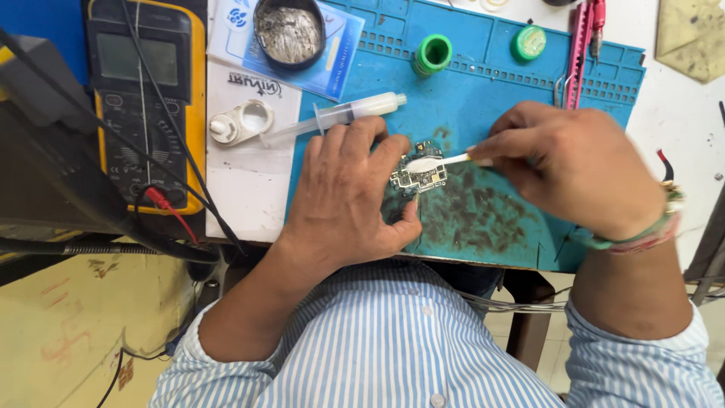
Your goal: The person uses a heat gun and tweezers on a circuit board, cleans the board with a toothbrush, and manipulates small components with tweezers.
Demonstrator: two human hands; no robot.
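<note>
We are mid-way through cleaning the board [420, 173], as far as we can judge. It lies on the blue mat [483, 91], near the mat's front edge, and the mat around it and to its right is smeared with dark residue. The board is not put aside and the swab [436, 162] sits on it, so the wiping looks unfinished; how clean the board already is, we cannot tell.

Our left hand [343, 198] lies flat over the board's left side, fingers [361, 140] curled loosely round it and thumb against its lower edge, pinning it to the mat rather than lifting it. Our right hand [570, 162] is closed narrowly on the swab's stick, pinching it so the white tip rests on top of the board.

Behind the board on the mat lies a syringe [343, 115]; further back stand a green spool [433, 54] and a round tin [289, 33]. Left of the mat sits a yellow meter [143, 98].
</note>
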